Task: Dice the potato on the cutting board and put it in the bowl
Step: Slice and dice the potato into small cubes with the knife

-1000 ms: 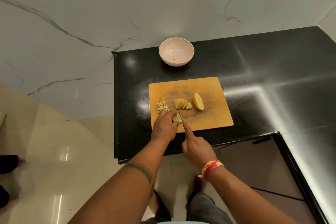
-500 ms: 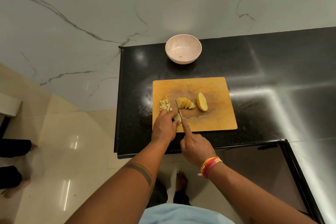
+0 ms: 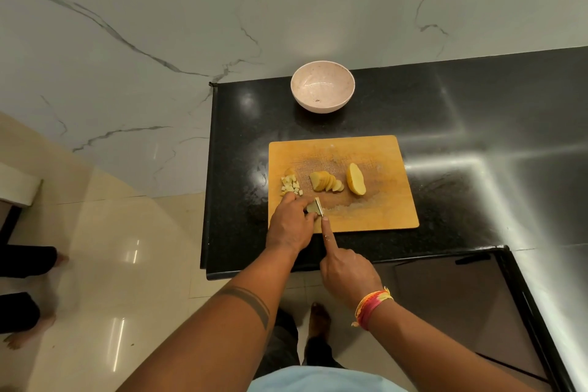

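My left hand pins a potato slice at the cutting board's near edge. My right hand grips the knife, forefinger along its spine, blade on that slice.

- One bowl, at the far edge of the counter.
- One board.
- One knife; only part of its blade shows.
- Two hands: one left hand, one right hand.
- One potato half, uncut.
- One row of slices; the slices overlap, so an exact count cannot be told.
- One slice under the blade.
- One pile of dice; roughly a dozen small cubes, too small to count surely.
- One wristband, on the right wrist.
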